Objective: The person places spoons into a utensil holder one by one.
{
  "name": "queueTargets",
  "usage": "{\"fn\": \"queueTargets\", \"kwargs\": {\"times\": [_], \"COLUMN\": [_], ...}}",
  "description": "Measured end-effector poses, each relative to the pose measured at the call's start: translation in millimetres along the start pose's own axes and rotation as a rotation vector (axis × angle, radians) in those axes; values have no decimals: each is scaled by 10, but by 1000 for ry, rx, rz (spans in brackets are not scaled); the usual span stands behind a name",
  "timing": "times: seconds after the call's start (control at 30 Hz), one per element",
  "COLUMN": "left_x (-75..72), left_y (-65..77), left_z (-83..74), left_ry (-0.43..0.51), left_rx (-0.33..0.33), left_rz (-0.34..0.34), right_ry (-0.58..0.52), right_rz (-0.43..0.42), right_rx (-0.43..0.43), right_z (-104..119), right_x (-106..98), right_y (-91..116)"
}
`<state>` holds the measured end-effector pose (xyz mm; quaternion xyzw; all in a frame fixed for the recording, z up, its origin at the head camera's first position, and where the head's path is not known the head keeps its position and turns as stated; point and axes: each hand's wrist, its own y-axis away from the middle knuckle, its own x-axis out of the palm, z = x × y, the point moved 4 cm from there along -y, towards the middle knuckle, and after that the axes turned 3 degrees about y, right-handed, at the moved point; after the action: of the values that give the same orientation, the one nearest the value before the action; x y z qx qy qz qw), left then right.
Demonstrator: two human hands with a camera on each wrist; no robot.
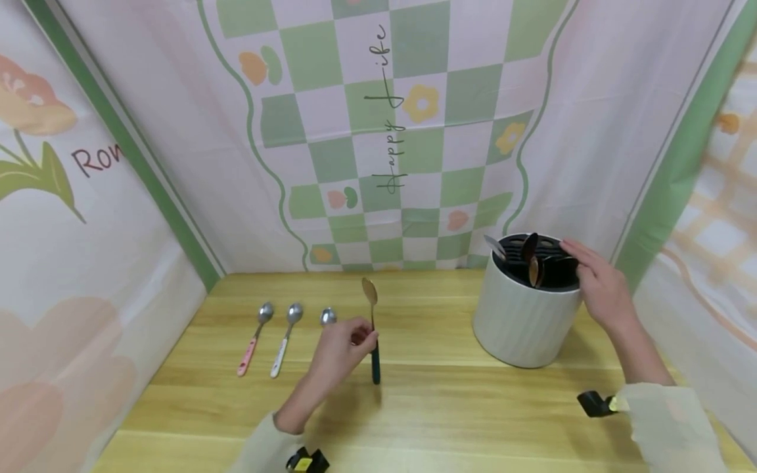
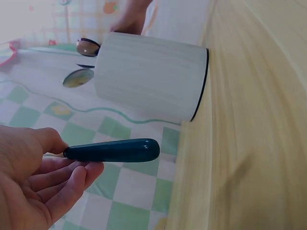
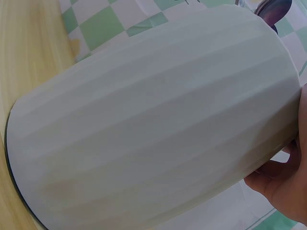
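My left hand (image 1: pixel 343 348) pinches a gold spoon (image 1: pixel 370 291) between thumb and fingers. The spoon is upright, bowl at the top; its dark green handle (image 2: pixel 115 150) points down, with the handle's end raised over the table. At the right, my right hand (image 1: pixel 606 289) rests on the rim and side of a white ribbed utensil holder (image 1: pixel 520 328), fingers laid out along the rim. The holder has a black slotted top, with several utensils, including a dark spoon (image 1: pixel 529 246) and a gold-brown one (image 1: pixel 534 270), standing in it.
Left on the wooden table (image 1: pixel 437 407) lie a pink-handled spoon (image 1: pixel 257 338) and a white-handled spoon (image 1: pixel 288 338), side by side. A third silver spoon (image 1: pixel 328 316) shows its bowl; my left hand hides its handle. Printed cloth (image 1: pixel 414 151) hangs behind the table.
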<state>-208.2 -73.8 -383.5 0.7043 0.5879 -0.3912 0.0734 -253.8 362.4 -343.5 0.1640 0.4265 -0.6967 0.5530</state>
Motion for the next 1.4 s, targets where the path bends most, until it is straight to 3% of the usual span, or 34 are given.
{"fn": "queueTargets", "kwargs": {"times": [0.57,0.93,1.4], "left_x": [133,209,288], "left_y": [-133,-215,-441], "left_z": [-348,-495,-819], "left_ry": [79,113,122], "left_rx": [85,107,185], "left_rz": [-31,-8,-1], "right_ry": [-4,-4,-2], "right_rz": [-22,-18,-14], "right_rx": [-16,-14,-3], "right_z": [10,-20,1], "right_x": [-17,-4,-10], "right_y": [9,5,-3]}}
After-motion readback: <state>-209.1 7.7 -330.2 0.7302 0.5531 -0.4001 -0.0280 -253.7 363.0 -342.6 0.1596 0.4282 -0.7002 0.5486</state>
